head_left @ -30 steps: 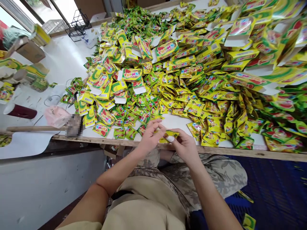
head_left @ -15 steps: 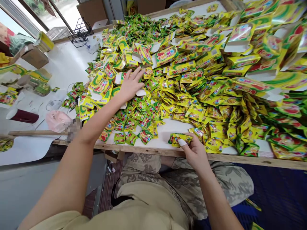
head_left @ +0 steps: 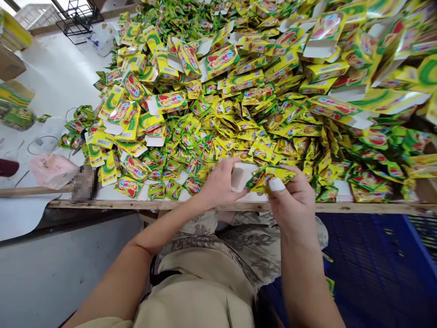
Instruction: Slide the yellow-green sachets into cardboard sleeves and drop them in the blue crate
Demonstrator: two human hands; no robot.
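Note:
Near the front edge of the table, my left hand (head_left: 220, 184) is closed around a small carton (head_left: 241, 176), whose white open end faces right. Much of that carton is hidden behind the fingers. Just to its right, my right hand (head_left: 295, 198) pinches small candy packets (head_left: 264, 179), yellow and green, under the thumb. Their left tip is right at the mouth of the carton; whether it is inside I cannot tell. Behind both hands lie loose yellow packets (head_left: 262, 148) and green packets (head_left: 187, 139).
Many yellow-green cartons (head_left: 223, 61) are heaped across the table, several with flaps up. A wooden rim (head_left: 164, 205) runs along the table's front. At the left are a pink bag (head_left: 51, 171) and a black wire rack (head_left: 80, 18). A blue crate (head_left: 368, 255) stands below right.
My left hand has come back from the pile toward me and now holds a carton beside my right hand. The right hand has risen slightly with its packets. The view has shifted right.

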